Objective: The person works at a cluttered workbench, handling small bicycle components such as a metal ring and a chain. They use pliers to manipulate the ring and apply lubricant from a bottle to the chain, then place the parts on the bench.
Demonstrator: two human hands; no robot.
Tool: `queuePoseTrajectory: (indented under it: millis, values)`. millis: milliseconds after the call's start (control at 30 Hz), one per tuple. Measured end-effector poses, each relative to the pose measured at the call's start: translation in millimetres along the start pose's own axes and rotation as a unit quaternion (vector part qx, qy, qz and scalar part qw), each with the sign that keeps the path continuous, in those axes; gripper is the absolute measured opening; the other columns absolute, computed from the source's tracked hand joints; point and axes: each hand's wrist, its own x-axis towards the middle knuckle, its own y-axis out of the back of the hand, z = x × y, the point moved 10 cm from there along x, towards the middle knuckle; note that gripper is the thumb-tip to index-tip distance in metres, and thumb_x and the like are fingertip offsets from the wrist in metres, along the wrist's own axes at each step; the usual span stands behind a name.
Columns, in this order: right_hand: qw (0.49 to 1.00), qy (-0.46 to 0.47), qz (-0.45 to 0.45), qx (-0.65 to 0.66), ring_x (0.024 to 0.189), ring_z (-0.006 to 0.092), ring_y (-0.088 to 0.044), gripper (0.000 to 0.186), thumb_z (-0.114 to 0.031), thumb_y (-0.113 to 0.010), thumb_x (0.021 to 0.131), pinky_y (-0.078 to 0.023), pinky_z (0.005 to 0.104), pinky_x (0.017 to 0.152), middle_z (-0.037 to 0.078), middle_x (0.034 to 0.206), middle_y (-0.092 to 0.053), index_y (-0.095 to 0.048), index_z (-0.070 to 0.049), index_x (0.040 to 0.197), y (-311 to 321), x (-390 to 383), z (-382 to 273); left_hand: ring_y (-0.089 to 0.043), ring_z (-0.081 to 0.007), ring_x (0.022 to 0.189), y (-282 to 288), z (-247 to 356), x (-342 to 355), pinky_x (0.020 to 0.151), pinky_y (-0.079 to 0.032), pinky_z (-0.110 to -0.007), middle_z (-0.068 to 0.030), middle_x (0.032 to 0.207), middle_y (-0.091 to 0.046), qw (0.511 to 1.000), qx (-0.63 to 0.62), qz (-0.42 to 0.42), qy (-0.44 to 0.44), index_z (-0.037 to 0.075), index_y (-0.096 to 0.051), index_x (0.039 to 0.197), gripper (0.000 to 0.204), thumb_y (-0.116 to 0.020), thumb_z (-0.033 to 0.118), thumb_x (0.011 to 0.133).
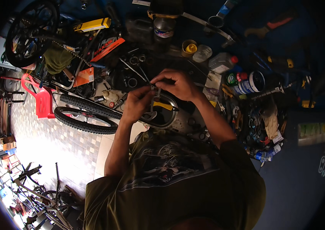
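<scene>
Both my hands are together over the workbench, in front of my chest. My left hand point(138, 102) pinches a small grey metal part point(155, 91) whose kind I cannot make out. The fingertips of my right hand point(177, 84) are closed at the top of the same part; whether they hold something smaller is hidden. Just below is an oval metal tray point(173, 118), with a yellow-and-black tool point(165, 106) lying across it. A grey, curved metal piece point(150, 115) shows under my left fingers. Beyond my hands are thin metal rods point(131, 69) and dark rings point(132, 82).
Bicycle tires point(89, 106) and a red plastic chair point(41, 97) are on the left, below a crankset point(32, 33). A grey bottle with a red cap point(222, 63) and a white-and-blue tub point(249, 82) stand right. Bike frames point(43, 199) crowd the lower left.
</scene>
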Motion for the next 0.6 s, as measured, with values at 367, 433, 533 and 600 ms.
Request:
queuePoseTrajectory:
  millis: [367, 433, 533, 600]
  values:
    - [0.999, -0.033, -0.009, -0.018, 0.089, 0.0129, -0.066, 0.011, -0.009, -0.071, 0.093, -0.051, 0.0286, 0.076, 0.003, 0.099, -0.067, -0.074, -0.007, 0.103, -2.5, 5.0, 2.1, -0.065, -0.0062, 0.077, -2.1, 1.9, 5.8, 0.065, -0.05, -0.023, -0.005, 0.087, -0.074, 0.999, 0.026, -0.008, -0.023, -0.003, -0.071, 0.114, 0.026, -0.067, 0.017, 0.098]
    - [1.0, -0.026, -0.011, -0.001, 0.088, 0.0137, -0.066, 0.012, -0.009, -0.071, 0.093, -0.051, 0.029, 0.076, 0.003, 0.098, -0.067, -0.074, -0.007, 0.104, -3.6, 5.1, 3.1, -0.062, -0.0054, 0.075, -3.0, 3.8, 4.5, 0.064, -0.049, -0.024, -0.0035, 0.083, -0.072, 1.0, 0.017, -0.003, -0.026, -0.003, -0.071, 0.111, 0.024, -0.067, 0.017, 0.098]
    - [0.999, -0.015, -0.012, -0.048, 0.087, 0.0151, -0.066, 0.012, -0.01, -0.071, 0.093, -0.051, 0.0293, 0.075, 0.004, 0.097, -0.067, -0.073, -0.006, 0.104, -6.4, 2.5, 5.3, -0.057, -0.0044, 0.072, -0.1, -0.7, 4.8, 0.062, -0.047, -0.024, -0.0021, 0.081, -0.068, 0.999, 0.045, -0.002, -0.02, -0.003, -0.071, 0.108, 0.023, -0.066, 0.017, 0.098]
    - [0.996, -0.026, -0.016, -0.08, 0.088, 0.0179, -0.067, 0.013, -0.011, -0.069, 0.094, -0.052, 0.0309, 0.075, 0.006, 0.097, -0.067, -0.071, -0.004, 0.104, -8.9, -0.1, 5.7, -0.055, -0.0041, 0.071, -0.7, 2.6, 4.1, 0.061, -0.045, -0.025, -0.0014, 0.08, -0.066, 0.997, 0.06, 0.001, -0.046, -0.003, -0.071, 0.106, 0.022, -0.065, 0.017, 0.099]
